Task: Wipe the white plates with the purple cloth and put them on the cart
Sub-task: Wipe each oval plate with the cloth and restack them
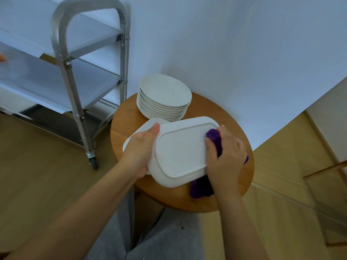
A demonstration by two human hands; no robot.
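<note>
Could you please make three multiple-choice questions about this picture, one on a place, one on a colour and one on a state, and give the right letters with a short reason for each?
1. Where does the stack of round plates stand?
A. on the round wooden table
B. on the cart's top shelf
C. on the floor

2. What colour is the cloth in the right hand?
A. yellow
B. purple
C. green

3. How is the rectangular plate held?
A. lying flat on the cart
B. stacked among the round plates
C. lifted over the table, underside up, gripped by the left hand

Answers:
1 A: the stack sits at the table's far edge, near the wall.
2 B: purple fabric shows around the fingers.
3 C: the raised foot ring faces the camera, and the thumb curls over one end.
</note>
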